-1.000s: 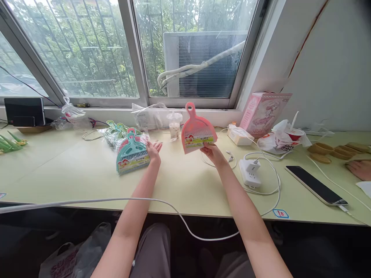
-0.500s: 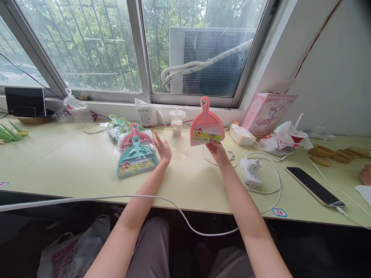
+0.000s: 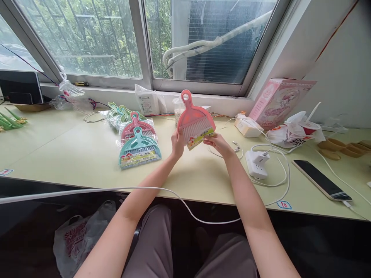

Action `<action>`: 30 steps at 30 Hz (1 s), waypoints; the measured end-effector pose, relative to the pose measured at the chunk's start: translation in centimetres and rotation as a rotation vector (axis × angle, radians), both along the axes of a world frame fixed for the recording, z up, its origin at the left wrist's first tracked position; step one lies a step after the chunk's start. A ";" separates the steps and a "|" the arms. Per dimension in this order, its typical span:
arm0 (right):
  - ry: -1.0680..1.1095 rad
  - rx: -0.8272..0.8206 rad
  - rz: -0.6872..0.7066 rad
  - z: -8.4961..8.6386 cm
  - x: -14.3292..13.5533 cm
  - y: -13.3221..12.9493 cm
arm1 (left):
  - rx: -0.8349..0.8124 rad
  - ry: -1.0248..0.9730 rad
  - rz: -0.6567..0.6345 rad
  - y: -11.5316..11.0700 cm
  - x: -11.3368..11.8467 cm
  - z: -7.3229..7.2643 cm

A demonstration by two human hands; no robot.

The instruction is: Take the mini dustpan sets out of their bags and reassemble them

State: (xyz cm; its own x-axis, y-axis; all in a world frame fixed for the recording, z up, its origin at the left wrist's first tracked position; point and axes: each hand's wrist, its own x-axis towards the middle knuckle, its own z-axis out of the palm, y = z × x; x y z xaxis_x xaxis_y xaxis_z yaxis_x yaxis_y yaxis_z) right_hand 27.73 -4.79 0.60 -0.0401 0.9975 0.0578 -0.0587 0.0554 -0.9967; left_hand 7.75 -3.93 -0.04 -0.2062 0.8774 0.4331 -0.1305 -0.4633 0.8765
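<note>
Above the table I hold up a pink dustpan and brush set [image 3: 194, 117], tilted, its ring handle upward and a printed label across its lower edge. My left hand [image 3: 177, 143] grips its left edge, fingers closed. At the lower right corner, by the label, my right hand [image 3: 218, 143] pinches it. To the left lies a wrapped blue dustpan and brush set [image 3: 139, 150], overlapping a wrapped pink set [image 3: 136, 122]. Behind these are green sets [image 3: 117, 112] in clear plastic.
A lidded cup [image 3: 177, 112] stands behind the held set. To the right are a power strip [image 3: 256, 164] with a white cable, a phone [image 3: 321, 180], a tissue box [image 3: 248, 126] and a pink box [image 3: 282, 102]. A white cable [image 3: 185, 204] hangs across my forearms.
My left hand has moved from beside the wrapped sets to the pink set and taken hold of its left edge. The set has shifted left and tilted. The view has dipped slightly.
</note>
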 end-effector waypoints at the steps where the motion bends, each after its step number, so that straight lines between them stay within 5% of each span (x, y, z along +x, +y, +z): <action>1: -0.136 -0.010 -0.100 -0.3 0.6 0.2 | 0.028 0.021 0.036 -0.2 -0.1 0.1; 6: -0.776 0.083 -0.670 -1.9 4.3 0.6 | 0.084 0.023 0.191 -0.9 -0.5 0.6; 10: -1.090 0.288 -0.700 -1.4 3.5 0.3 | 0.069 0.069 0.274 -0.9 -0.7 0.6; 15: -0.525 0.583 -0.342 0.5 -3.2 -1.0 | 0.092 0.296 0.155 -2.0 0.2 -0.5; 18: -0.131 0.546 -0.191 0.7 -5.6 -1.3 | 0.128 0.514 0.007 -2.8 1.1 -1.4; 22: -0.035 0.402 -0.268 0.2 -4.5 -0.4 | 0.242 0.692 -0.056 -2.9 1.1 -1.7; 30: -0.083 0.364 -0.281 0.5 -0.9 0.7 | 0.209 0.608 -0.161 -1.9 0.2 -0.5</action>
State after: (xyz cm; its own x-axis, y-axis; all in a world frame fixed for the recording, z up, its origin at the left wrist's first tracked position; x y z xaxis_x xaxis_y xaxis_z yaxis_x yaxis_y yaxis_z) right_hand 26.82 -4.10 1.05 0.2098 0.8859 0.4137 0.0880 0.4043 -0.9104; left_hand 7.97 -5.79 -0.53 0.2556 0.7616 0.5955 0.2777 -0.6478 0.7094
